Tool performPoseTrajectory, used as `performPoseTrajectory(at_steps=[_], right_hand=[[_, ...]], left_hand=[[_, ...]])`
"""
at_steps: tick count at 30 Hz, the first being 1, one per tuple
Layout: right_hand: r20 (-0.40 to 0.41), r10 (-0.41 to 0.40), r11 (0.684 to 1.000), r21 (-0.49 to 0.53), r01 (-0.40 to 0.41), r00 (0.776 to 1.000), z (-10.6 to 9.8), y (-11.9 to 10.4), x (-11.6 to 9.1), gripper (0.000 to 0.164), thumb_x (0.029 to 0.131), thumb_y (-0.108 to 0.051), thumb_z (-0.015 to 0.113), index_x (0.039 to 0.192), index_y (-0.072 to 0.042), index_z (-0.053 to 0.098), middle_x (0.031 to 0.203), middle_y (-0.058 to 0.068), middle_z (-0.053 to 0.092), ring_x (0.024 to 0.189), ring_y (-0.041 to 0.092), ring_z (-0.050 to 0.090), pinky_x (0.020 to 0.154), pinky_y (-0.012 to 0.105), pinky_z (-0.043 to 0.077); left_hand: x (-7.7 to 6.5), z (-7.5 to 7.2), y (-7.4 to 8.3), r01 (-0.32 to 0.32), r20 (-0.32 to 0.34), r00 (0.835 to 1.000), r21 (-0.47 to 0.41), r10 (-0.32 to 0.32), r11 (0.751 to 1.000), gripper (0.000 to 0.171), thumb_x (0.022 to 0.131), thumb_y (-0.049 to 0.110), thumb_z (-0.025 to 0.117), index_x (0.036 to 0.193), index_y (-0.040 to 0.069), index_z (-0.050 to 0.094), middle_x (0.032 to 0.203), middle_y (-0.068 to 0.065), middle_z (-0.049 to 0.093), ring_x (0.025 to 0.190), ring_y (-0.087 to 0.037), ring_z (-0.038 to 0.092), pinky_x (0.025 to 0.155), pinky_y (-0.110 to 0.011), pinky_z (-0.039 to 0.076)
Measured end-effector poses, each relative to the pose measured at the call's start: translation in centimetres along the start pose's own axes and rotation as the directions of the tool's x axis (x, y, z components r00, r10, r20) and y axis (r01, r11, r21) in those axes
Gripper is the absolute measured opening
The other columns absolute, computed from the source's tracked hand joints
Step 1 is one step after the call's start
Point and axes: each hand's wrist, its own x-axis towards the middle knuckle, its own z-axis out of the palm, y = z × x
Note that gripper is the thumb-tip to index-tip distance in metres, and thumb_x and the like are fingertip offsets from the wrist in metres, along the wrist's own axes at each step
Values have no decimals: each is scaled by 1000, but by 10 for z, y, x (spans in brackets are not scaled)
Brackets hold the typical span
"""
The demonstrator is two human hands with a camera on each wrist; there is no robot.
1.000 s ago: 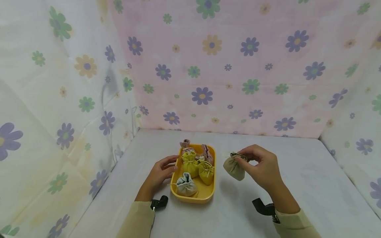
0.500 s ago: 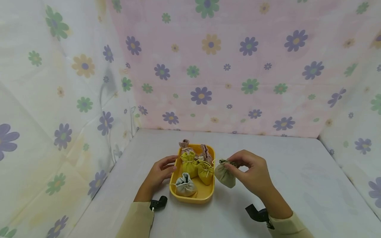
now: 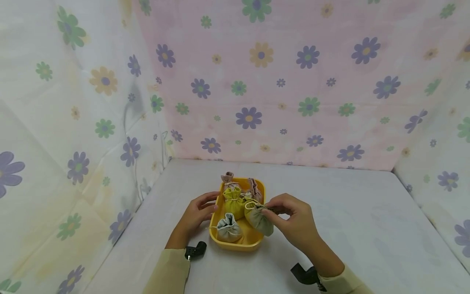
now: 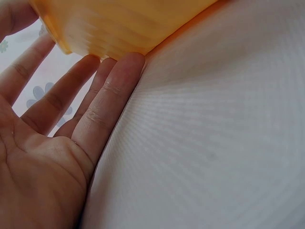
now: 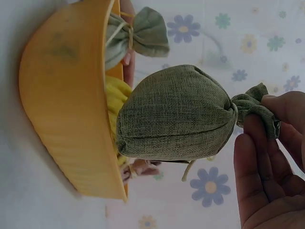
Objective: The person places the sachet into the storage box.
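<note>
My right hand (image 3: 293,220) pinches the gathered neck of an olive-green drawstring pouch (image 5: 176,114). The pouch hangs over the right rim of a yellow tray (image 3: 235,247), overlapping a yellow pouch there in the head view. On the tray's left side my left hand (image 3: 196,216) rests with extended fingers; in the left wrist view its fingertips (image 4: 131,62) touch the tray's outer wall (image 4: 128,24). Inside the tray are a yellow-green pouch (image 3: 233,202), a whitish pouch (image 3: 229,228) near the front, and two pink pouches at the back, one of them a pink pouch (image 3: 255,190) at right.
The tray stands on a white-covered table (image 3: 349,212). A pink flowered cloth (image 3: 279,81) hangs behind it, and a white flowered cloth (image 3: 84,122) hangs at the left. Black wrist cameras, such as the right wrist camera (image 3: 304,274), stick out from both sleeves.
My right hand has carried the olive-green pouch leftward and slightly down, from beside the tray to over its right rim. The left hand has stayed at the tray's side.
</note>
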Motion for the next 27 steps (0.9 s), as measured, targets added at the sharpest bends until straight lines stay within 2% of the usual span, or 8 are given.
performPoseTrajectory(at_steps=[7,12,24,27], right_hand=[[-20,60,996,62,-59,998,14,-2,-4,15,90,-17,82,99,-27,75,98,-9,72,83,12,72,75,27,64],[4,93,993,66,-93,996,20,1,-7,15,90,-18,81,98,-29,75,98,-11,72,82,11,72,72,28,64],[17,132,986,100,-133,991,27,0,-9,12,91,-21,80,98,-28,74,99,-9,72,87,12,73,70,28,64],[8,113,988,106,-113,994,29,-1,-10,13,92,-19,80,99,-27,73,99,-8,73,89,13,73,71,29,64]], left_hand=[[1,0,-2,2,-7,1000,2,-2,1000,52,90,44,79,139,36,62,148,1,58,135,-29,58,99,-46,59],[1,0,-2,0,-4,1000,-2,0,1000,54,89,46,80,139,36,63,148,1,59,134,-27,59,98,-45,59],[0,-1,-1,8,5,1000,-5,-7,1000,50,92,43,78,139,37,62,148,1,58,135,-28,58,100,-46,59],[0,-1,0,13,12,1000,-5,-13,1000,50,92,44,77,139,38,62,148,1,57,136,-29,58,100,-46,58]])
